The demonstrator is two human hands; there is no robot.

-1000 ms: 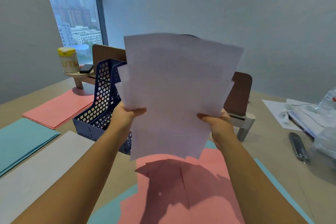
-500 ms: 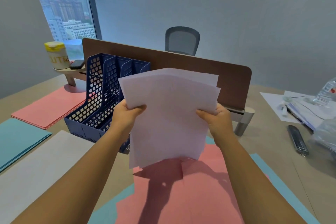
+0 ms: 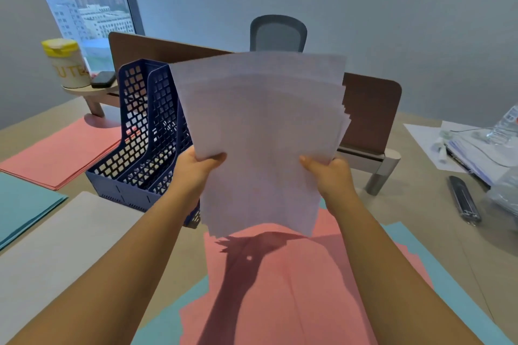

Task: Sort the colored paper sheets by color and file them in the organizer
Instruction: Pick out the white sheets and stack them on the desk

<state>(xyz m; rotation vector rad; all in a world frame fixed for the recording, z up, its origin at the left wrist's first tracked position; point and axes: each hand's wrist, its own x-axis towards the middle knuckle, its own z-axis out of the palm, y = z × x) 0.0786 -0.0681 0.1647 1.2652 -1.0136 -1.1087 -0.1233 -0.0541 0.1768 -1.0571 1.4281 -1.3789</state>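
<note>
1. In the centre of the frame, both hands hold a fanned stack of white sheets [image 3: 260, 131] upright above the tabletop [image 3: 437, 210]; the sheets' top edges are staggered and blurred.
2. The left hand [image 3: 193, 173] grips the stack's left edge, thumb on the near face and fingers curled behind the paper.
3. The right hand [image 3: 330, 176] grips the right edge the same way, its thumb pressed on the front and its fingers clamped behind.
4. The blue mesh organizer [image 3: 145, 131] stands just left of the stack, at centre left of the frame; its right end is hidden behind the sheets, and the slots that show hold no paper that can be made out.
5. Pink sheets [image 3: 294, 288] lie loosely spread under the stack at lower centre, over teal sheets [image 3: 448, 283] that show at lower right and lower centre.
6. At left, three sorted piles lie on the tabletop: a pink pile [image 3: 59, 154] beside the organizer, a teal pile [image 3: 22, 204] at the left edge, and a white pile [image 3: 56, 255] below them.
7. A brown divider panel [image 3: 370, 112] stands behind the stack, with a grey chair [image 3: 277, 33] behind it.
8. A yellow-lidded jar [image 3: 67, 63] and a dark phone [image 3: 103, 79] rest on a small stand at upper left.
9. At right lie papers, plastic wrapping [image 3: 482, 143] and a dark pen-like item [image 3: 464, 200].
</note>
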